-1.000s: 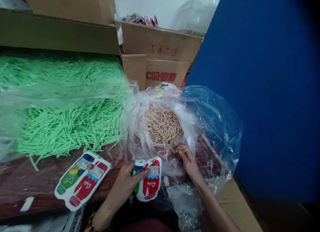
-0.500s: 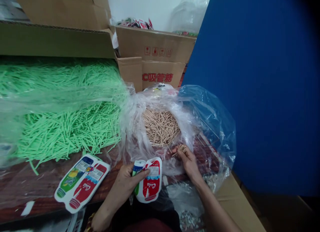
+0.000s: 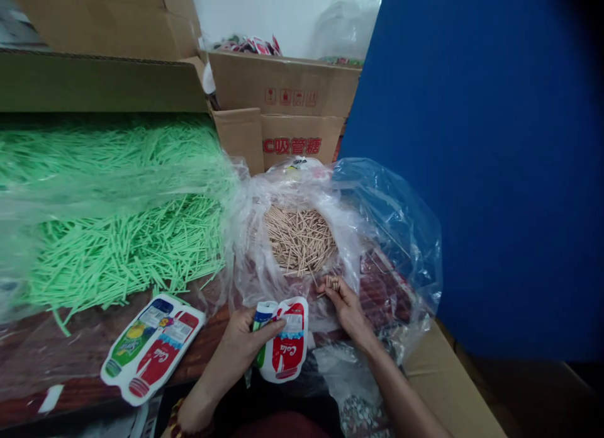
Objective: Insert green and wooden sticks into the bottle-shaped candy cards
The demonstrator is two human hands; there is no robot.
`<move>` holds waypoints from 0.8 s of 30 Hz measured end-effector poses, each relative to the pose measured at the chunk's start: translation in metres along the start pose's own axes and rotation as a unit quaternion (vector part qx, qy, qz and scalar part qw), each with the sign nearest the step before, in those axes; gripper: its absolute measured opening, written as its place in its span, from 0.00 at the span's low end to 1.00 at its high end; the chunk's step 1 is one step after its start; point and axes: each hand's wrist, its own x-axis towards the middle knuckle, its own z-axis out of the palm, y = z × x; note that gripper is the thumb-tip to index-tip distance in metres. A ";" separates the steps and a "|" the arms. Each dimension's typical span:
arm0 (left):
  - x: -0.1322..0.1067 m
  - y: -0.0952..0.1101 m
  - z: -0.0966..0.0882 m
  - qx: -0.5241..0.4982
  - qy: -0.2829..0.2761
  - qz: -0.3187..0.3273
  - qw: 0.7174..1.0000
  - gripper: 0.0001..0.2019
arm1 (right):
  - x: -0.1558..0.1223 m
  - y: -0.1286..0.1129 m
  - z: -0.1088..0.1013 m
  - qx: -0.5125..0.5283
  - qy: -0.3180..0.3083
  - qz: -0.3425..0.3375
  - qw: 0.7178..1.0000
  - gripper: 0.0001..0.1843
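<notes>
My left hand [image 3: 238,347] grips a bottle-shaped printed packet [image 3: 285,343], red with "Cola" on it, by its top edge. My right hand [image 3: 344,306] pinches a small bundle of tan sticks [image 3: 331,282] at the mouth of a clear plastic bag [image 3: 358,236]. Inside that bag lies a heap of the same tan sticks [image 3: 297,240]. A second printed packet [image 3: 153,347], with green and red bottle pictures, lies flat on the dark wooden table [image 3: 70,356] to the left.
A large pile of green sticks [image 3: 108,224] in clear plastic fills the left side. Cardboard boxes [image 3: 287,104] stand behind. A blue board [image 3: 495,174] walls off the right. A cardboard box edge [image 3: 443,381] runs along the lower right.
My right hand has shifted slightly left, still pinching the small bundle of tan sticks. The view has panned a little. My left hand keeps its hold on the packet.
</notes>
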 end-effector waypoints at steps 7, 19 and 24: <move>0.000 0.000 -0.001 0.008 0.006 -0.005 1.000 0.11 | 0.002 -0.016 -0.010 -0.063 0.012 -0.044 0.997 0.13; -0.001 0.003 -0.002 -0.011 0.012 -0.008 1.000 0.12 | 0.003 -0.004 0.002 0.085 0.002 0.044 0.995 0.11; -0.002 0.001 -0.002 -0.018 0.004 -0.007 1.000 0.12 | 0.003 -0.007 0.002 0.017 0.015 0.005 1.000 0.13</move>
